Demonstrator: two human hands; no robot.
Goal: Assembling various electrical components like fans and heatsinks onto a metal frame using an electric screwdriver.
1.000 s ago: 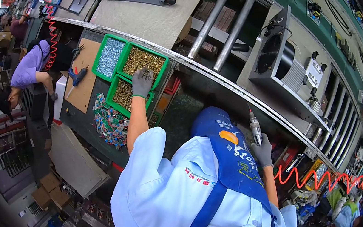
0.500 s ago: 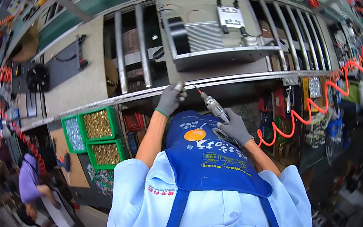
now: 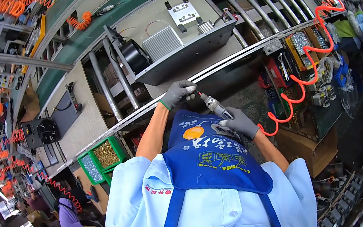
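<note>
My right hand (image 3: 240, 123), in a grey glove, is wrapped around a metal air screwdriver (image 3: 214, 105). Its bit points up and left toward my left hand (image 3: 179, 94), which is also in a grey glove. The left fingertips are pinched together just beside the bit's reddish tip; whatever they hold is too small to make out. Beyond my hands, on the roller line, rests a dark metal chassis (image 3: 186, 53). It carries a black round fan (image 3: 134, 55), a finned silver heatsink (image 3: 162, 43) and a white plate (image 3: 183, 13) with small fittings.
Green bins (image 3: 109, 153) of brass-coloured and silver small parts stand at left. A panel with a black fan (image 3: 47, 131) lies further left on the line. A coiled orange-red hose (image 3: 287, 98) runs at right, near a wrench (image 3: 283, 66). Another person (image 3: 73, 219) is at lower left.
My view has turned, so the line now slants up to the right. The left fingers and the screwdriver tip have come closer together. The right hand keeps its grip on the screwdriver.
</note>
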